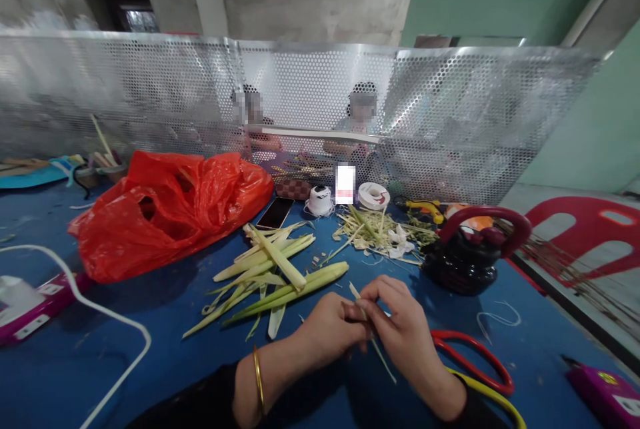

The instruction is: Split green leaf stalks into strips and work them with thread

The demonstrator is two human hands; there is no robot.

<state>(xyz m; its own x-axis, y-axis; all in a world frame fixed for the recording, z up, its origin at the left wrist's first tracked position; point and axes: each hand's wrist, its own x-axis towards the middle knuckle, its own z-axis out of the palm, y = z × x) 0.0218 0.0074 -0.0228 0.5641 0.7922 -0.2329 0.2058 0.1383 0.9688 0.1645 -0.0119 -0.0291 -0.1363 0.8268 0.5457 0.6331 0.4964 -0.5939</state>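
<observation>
My left hand [327,329] and my right hand [400,326] meet low in the middle of the blue table [165,329]. Both pinch one thin pale green leaf strip [356,292], which sticks up between the fingers and trails down below them. My left wrist wears a gold bangle [259,378]. Just beyond the hands lies a heap of long green leaf strips [265,272].
A red plastic bag [165,212] lies at the left. A phone [275,213], tape rolls [373,195] and leaf scraps [375,229] sit further back. A dark basket with a red handle [470,252] stands right, red-handled scissors [475,359] nearby. Two people sit behind the perforated metal screen [450,116].
</observation>
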